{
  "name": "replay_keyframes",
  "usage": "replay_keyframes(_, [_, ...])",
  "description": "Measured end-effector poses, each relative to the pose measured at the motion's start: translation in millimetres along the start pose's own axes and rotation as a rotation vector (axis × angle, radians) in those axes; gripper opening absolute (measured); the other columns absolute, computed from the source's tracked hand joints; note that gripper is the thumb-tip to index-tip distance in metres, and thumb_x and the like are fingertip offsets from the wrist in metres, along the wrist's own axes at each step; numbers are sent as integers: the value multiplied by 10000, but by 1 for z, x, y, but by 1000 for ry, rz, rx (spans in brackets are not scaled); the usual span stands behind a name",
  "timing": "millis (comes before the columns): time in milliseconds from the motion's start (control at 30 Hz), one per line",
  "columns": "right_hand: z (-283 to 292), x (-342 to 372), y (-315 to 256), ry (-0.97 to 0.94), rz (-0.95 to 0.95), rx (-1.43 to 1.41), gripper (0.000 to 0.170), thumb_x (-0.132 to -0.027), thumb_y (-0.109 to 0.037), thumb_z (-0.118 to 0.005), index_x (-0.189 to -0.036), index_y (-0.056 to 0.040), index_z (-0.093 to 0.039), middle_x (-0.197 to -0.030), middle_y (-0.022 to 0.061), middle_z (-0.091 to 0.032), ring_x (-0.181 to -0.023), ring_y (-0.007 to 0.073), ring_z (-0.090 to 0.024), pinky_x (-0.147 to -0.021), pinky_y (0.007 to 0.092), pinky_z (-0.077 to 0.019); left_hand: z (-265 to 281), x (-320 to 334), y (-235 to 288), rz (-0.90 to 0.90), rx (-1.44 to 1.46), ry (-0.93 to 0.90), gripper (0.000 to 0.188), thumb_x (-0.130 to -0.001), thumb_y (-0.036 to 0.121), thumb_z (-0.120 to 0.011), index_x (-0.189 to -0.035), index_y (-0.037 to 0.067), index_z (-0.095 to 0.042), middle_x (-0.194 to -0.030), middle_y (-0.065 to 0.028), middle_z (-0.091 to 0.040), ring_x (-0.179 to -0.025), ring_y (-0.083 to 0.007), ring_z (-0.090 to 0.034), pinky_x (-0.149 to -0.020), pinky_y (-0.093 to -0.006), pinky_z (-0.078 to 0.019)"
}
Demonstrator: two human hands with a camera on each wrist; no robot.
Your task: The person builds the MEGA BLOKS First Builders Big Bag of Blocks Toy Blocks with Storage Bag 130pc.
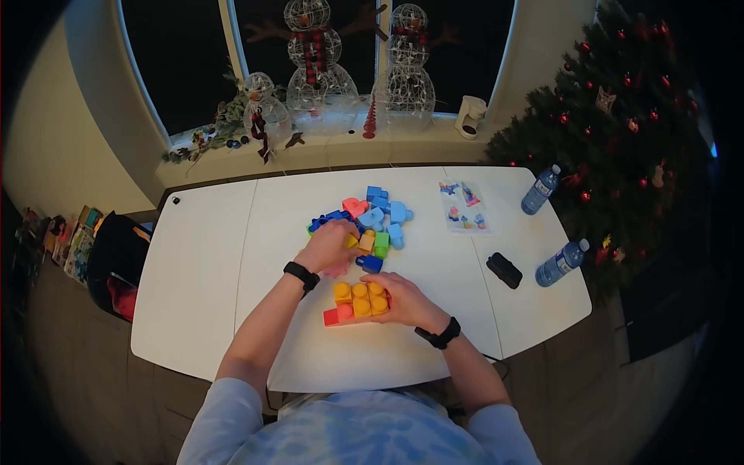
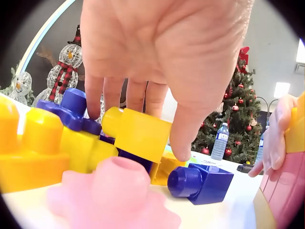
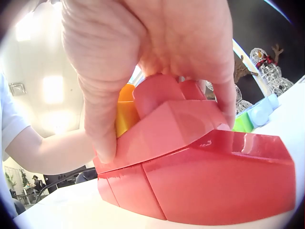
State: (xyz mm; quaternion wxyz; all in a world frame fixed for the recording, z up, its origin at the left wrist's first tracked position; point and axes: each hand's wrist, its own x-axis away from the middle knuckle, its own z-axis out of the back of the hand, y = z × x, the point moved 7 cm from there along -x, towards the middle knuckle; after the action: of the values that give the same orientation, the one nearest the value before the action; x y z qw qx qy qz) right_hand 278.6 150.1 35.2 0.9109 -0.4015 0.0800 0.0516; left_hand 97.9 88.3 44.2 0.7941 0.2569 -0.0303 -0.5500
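Observation:
In the head view my left hand (image 1: 331,244) reaches into a pile of large plastic building blocks. Its thumb and fingers straddle a tilted yellow block (image 2: 144,135) in the left wrist view, with the fingertips partly hidden behind it. A dark blue block (image 2: 209,183) lies beside the thumb, and a pink block (image 2: 114,191) sits in front. Nearer my body, my right hand (image 1: 411,302) grips a joined block build from its right side, yellow-orange blocks (image 1: 360,301) over a red base (image 1: 332,317). Up close, thumb and fingers span its red upper block (image 3: 167,126).
Light blue blocks (image 1: 372,217) and a green block (image 1: 381,243) lie farther back. To the right are a picture sheet (image 1: 466,209), a black case (image 1: 504,270) and two water bottles (image 1: 540,190). A white table (image 1: 194,294) bears everything; wire snowmen (image 1: 322,85) stand behind.

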Motion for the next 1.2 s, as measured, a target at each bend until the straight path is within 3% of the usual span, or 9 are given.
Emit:
replay_keyframes(67, [-1, 0, 1, -4, -5, -4, 705, -789, -361, -892, -1360, -84, -586, -1248, 138, -658, -1147, 329, -623, -1022, 421, -512, -3, 0, -7, 114, 6, -29, 463, -760, 240, -876, -1155, 59, -716, -1122, -129, -707, -1083, -324, -661, -982, -417, -521])
replay_keyframes(267, [-1, -1, 0, 11, -11, -11, 725, -777, -354, -897, -1370, -83, -580, -1295, 150, -647, -1190, 341, -612, -1046, 423, -501, -19, -13, 5, 30, -156, 44, 405, -755, 213, -863, -1118, 88, -735, -1215, -108, -634, -1204, -334, -580, -1039, -452, -465])
replay_keyframes(367, [-1, 0, 4, -9, 12, 37, 766, -763, -346, -907, -1399, -87, -568, -1328, 154, -639, -1226, 352, -601, -1056, 425, -497, -19, -17, 11, 77, -225, -55, 341, -751, 213, -853, -1056, 99, -751, -1198, -105, -632, -1204, -333, -573, -1049, -459, -450])
replay_keyframes(533, [26, 0, 2, 93, 97, -31, 786, -775, -303, -905, -1445, -82, -558, -1358, 162, -642, -1265, 351, -606, -1049, 420, -504, -19, -17, -7, 31, -115, 33, 291, -745, 237, -853, -988, 108, -758, -1171, -104, -629, -1173, -331, -580, -1021, -458, -462])
replay_keyframes(633, [56, -6, 18, 319, -62, -171, 576, -880, -247, -835, -1375, -42, -624, -1260, 159, -705, -1158, 306, -684, -968, 383, -546, -12, -11, -1, 44, -97, 62, 260, -745, 223, -842, -965, 109, -765, -1155, -88, -630, -1154, -319, -581, -1002, -456, -470])
replay_keyframes(767, [58, -16, 53, 339, -192, -156, 475, -928, -248, -786, -1338, -44, -661, -1190, 145, -741, -1100, 291, -701, -884, 367, -571, -16, -12, 8, 21, -130, 103, 220, -745, 189, -818, -947, 107, -786, -1124, -50, -638, -1149, -287, -576, -983, -456, -477])
replay_keyframes(1000, [40, -26, 91, 236, -194, 27, 410, -969, -248, -722, -1326, -53, -672, -1232, 165, -736, -1061, 311, -715, -867, 375, -581, -40, -20, -1, 0, -231, 85, 198, -723, 178, -815, -906, 104, -797, -1107, -24, -641, -1133, -261, -569, -957, -459, -476])
replay_keyframes(1200, [63, -24, 78, 418, -359, -156, 467, -971, -243, -739, -1358, -4, -630, -1186, 183, -745, -1018, 242, -740, -869, 347, -583, 16, -11, 26, -62, -46, 336, 170, -712, 137, -820, -880, 115, -801, -1011, -17, -659, -1037, -252, -599, -925, -398, -477])
